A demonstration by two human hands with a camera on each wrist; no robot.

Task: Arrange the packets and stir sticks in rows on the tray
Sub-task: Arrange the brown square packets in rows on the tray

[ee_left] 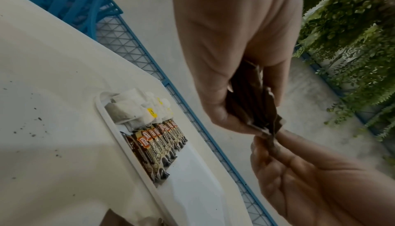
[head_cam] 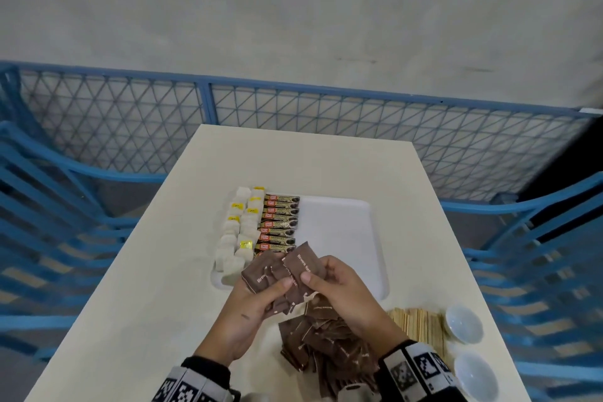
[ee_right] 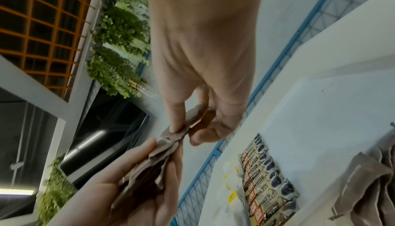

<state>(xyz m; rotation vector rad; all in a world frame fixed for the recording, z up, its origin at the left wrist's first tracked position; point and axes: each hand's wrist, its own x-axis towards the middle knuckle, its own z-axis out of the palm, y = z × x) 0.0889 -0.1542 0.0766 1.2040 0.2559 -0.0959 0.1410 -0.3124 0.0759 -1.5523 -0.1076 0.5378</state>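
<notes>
- Fingers (head_cam: pixel 283 285) of the left hand (head_cam: pixel 251 313) curl round a fanned bunch of brown sugar packets (head_cam: pixel 264 274), held above the near edge of the tray (head_cam: pixel 346 238).
- Right hand (head_cam: pixel 342 290) pinches one brown packet (head_cam: pixel 305 263) between thumb and fingers; its long axis tilts up and away, toward the tray's far left.
- Tray, left to right: two columns of tea bags (head_cam: pixel 236 232), then a column of coffee sachets (head_cam: pixel 279 225) with long axes lying left-right.
- Near right on the surface (head_cam: pixel 146 271): a loose pile of brown packets (head_cam: pixel 326 346), stir sticks (head_cam: pixel 417 326) pointing away, two small white bowls (head_cam: pixel 463 325).
</notes>
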